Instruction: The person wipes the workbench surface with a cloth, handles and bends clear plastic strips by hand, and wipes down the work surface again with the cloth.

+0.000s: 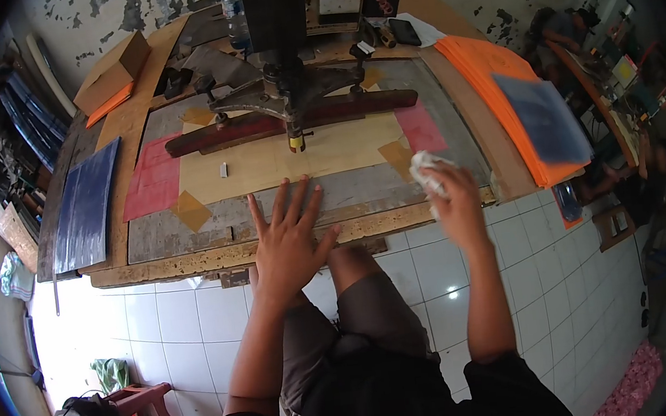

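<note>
The left hand (291, 233) is laid palm down with its fingers spread over the near part of the grey metal board (259, 202), the fingertips reaching the near edge of the cream sheet (263, 165). By the right hand (455, 191), a crumpled white cloth (424, 167) is gripped between bent fingers and thumb; whether the cloth is pressed onto the board cannot be told.

The cream sheet is placed just beyond the left hand and to the left of the right one. Its near edge is overlapped by tan tape (190, 211) to the left of the left hand, and a small white block (223, 170) is set on the sheet, ahead and to the left of that hand. Pink sheeting (150, 178) is seen farther left. Beyond both hands, a dark red bar (243, 129) is mounted under a metal frame (276, 92). Well left of the left hand, blue sheets (90, 209) are laid; beyond the right hand, to its right, an orange stack (482, 83) is topped by a blue sheet (539, 117).
</note>
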A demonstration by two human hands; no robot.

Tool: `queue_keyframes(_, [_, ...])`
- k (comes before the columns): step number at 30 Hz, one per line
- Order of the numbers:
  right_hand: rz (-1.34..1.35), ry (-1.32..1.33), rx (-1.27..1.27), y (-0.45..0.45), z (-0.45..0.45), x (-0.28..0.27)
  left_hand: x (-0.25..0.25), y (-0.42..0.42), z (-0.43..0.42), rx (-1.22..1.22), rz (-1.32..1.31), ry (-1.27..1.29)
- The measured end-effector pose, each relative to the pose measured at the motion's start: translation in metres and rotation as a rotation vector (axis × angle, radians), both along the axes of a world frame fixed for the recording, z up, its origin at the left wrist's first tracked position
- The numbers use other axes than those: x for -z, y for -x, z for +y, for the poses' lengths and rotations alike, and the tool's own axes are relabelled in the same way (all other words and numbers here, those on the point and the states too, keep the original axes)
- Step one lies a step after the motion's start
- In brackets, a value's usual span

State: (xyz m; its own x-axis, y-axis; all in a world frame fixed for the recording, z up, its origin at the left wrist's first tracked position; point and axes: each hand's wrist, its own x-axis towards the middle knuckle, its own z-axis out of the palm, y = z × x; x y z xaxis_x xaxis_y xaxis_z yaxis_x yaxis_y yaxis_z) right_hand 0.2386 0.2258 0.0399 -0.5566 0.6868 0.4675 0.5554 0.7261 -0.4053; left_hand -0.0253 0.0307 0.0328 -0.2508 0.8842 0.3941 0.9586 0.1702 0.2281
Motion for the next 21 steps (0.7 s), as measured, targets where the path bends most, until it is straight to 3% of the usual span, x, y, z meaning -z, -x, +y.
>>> queue_keyframes(3, [-0.012, 0.131, 0.169, -0.028, 0.057, -0.003, -0.001, 0.000, -0.001, 0.030, 0.000, -0.036])
queue_keyframes(5, [0.038, 0.150, 0.143, -0.023, 0.064, -0.008, 0.001, 0.001, -0.004, 0.057, -0.004, -0.042])
queue_keyframes(7, [0.140, 0.085, -0.012, 0.010, 0.045, -0.031, 0.001, 0.003, -0.006, 0.079, -0.015, -0.041])
queue_keyframes(12, [-0.035, -0.125, -0.532, 0.101, -0.021, -0.024, -0.001, 0.004, -0.013, 0.114, -0.020, -0.028])
queue_keyframes(14, [-0.079, -0.147, -0.539, 0.116, -0.016, -0.015, -0.001, 0.005, -0.015, 0.106, -0.016, -0.026])
queue_keyframes(21, [-0.080, -0.029, -0.109, 0.059, 0.113, 0.010, 0.003, 0.003, -0.012, 0.100, -0.012, -0.046])
